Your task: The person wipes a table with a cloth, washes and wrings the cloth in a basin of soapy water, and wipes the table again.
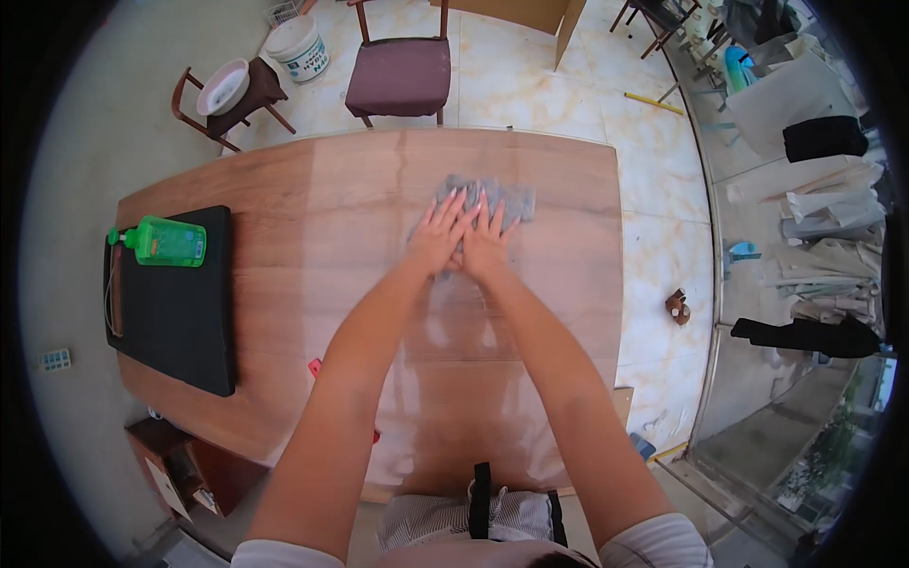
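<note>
Both my hands lie flat on a grey cloth (516, 202) on the wooden table (350, 189), a little above the middle of the head view. My left hand (440, 235) has its fingers spread, pressing the cloth from above. Beside it and touching it, my right hand (485, 244) rests with fingers apart on the same cloth. The cloth is crumpled and shows beyond the fingertips and to the right. The tabletop around it looks shiny. Part of the cloth is hidden under my palms.
A green pump bottle (170, 241) lies on a black board (180, 322) at the table's left. A small red object (315, 366) is near my left forearm. Beyond the far edge stand a chair (400, 76) and a white bucket (298, 49).
</note>
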`<state>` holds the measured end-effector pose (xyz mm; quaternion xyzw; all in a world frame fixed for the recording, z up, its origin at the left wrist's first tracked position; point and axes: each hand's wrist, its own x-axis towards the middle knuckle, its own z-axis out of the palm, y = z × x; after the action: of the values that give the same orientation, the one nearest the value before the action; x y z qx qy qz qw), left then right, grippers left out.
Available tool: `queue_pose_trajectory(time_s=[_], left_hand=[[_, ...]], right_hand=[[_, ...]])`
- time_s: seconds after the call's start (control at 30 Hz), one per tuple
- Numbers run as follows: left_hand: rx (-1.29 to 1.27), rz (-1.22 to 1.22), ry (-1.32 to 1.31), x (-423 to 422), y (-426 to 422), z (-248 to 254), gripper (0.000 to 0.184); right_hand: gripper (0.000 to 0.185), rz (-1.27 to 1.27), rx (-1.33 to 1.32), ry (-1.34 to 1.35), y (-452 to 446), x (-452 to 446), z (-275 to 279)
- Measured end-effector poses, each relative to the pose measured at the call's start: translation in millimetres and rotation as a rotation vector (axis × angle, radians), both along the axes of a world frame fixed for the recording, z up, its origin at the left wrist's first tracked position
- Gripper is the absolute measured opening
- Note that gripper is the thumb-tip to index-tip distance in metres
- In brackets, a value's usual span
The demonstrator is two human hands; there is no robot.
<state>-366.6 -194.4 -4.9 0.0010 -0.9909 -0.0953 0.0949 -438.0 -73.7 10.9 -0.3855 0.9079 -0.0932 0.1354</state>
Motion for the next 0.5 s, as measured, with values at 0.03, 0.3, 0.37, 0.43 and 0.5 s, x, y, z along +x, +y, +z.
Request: queue_pose_trajectory(time_s=[0.03, 0.3, 0.37, 0.43, 0.5], left_hand=[[0.008, 0.002, -0.031, -16.6, -14.2, 7.0, 0.107], [0.069, 0.024, -0.116, -117.0, -94.5, 26.7, 0.117], [0.069, 0.055, -0.152, -120.4, -94.5, 27.0, 0.119], [0.057, 0.09, -0.205, -115.7, -88.3, 27.5, 0.119], [0.049, 0.117, -0.207, -116.1, -85.5, 35.1, 0.117]], right_hand=[[0.098, 0.006, 0.015, -0.011, -14.7, -17.2, 7.6], [0.1, 0.035, 0.166, -0.021, -104.0, -122.3, 31.0], [0.099, 0.043, 0.239, -0.032, -108.7, -125.4, 35.2], [0.098, 0.041, 0.185, -0.005, -101.6, -120.8, 20.0], [0.096, 0.05, 0.143, 0.028, -100.2, -123.6, 21.4]])
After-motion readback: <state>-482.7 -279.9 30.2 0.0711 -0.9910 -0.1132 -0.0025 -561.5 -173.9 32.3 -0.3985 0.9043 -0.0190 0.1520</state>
